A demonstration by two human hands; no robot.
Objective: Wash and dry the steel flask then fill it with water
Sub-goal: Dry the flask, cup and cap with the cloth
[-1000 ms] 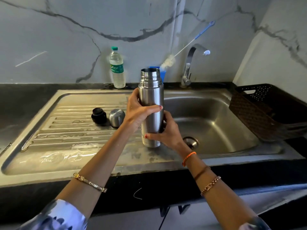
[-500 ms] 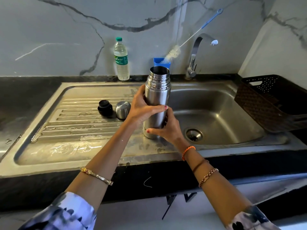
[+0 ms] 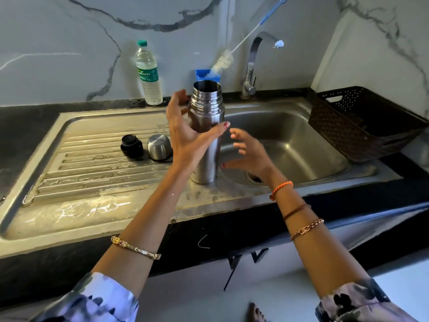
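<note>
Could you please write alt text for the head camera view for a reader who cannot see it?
An open steel flask stands upright on the sink ledge, the left hand and right hand open on either side. Its two caps lie on the drainboard.

Silver brushed-steel cylindrical flask point(image 3: 206, 126), silver domed steel cup point(image 3: 159, 147) and glossy black round plastic stopper point(image 3: 131, 145) on a dull grey ribbed steel sink point(image 3: 76, 205); black stone table point(image 3: 23, 126). White marble wall point(image 3: 69, 31) with dark grey veins; clear plastic bottle point(image 3: 149, 74), green cap and label; white-bristled brush point(image 3: 222, 62) with blue handle in blue holder point(image 3: 200, 73). Dark brown perforated woven-pattern plastic basket point(image 3: 362, 126); red nails on left hand point(image 3: 185, 133); orange thread at right wrist; sleeves white with dark blotches.
</note>
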